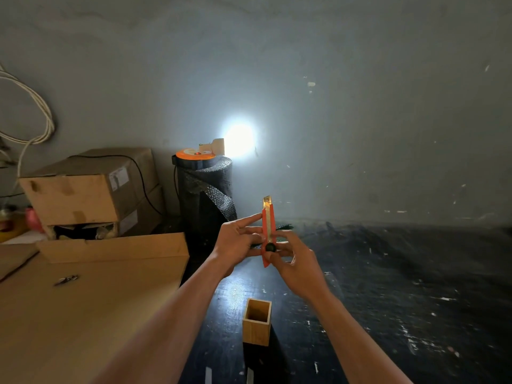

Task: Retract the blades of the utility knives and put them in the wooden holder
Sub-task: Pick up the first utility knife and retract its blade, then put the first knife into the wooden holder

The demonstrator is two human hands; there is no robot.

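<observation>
While both hands meet mid-frame, the left hand [235,242] sits at 9 o'clock of the orange utility knife [268,234], fingers partly spread, index finger stretched along the knife's left edge, lower fingers pinching its body from the side. Right hand [293,259] at 4 o'clock of the knife, curled round the lower handle, thumb by the black slider knob [270,247]. Knife held upright in the air, tip at 12 o'clock, a short piece of blade [267,202] showing out of the top.

Counts: one knife, two hands, one wooden holder [256,322]. Holder is square, open-topped, upright, nothing visible inside, standing on the dark surface [388,286] at 6 o'clock of the hands, well apart from the knife.

Surface is black, scuffed, flecked with pale specks. At 8 o'clock a big flat cardboard sheet [83,314] with a small metallic bit [66,279] on it; cannot tell what it is. At 10 o'clock two stacked cardboard boxes [91,189]. At 11 o'clock one dark roll of bubble wrap [206,195], upright, with an orange-rimmed lamp [196,153] on top throwing a bright spot on the grey wall [360,106]. White cables [36,117] hang on the wall far left.
</observation>
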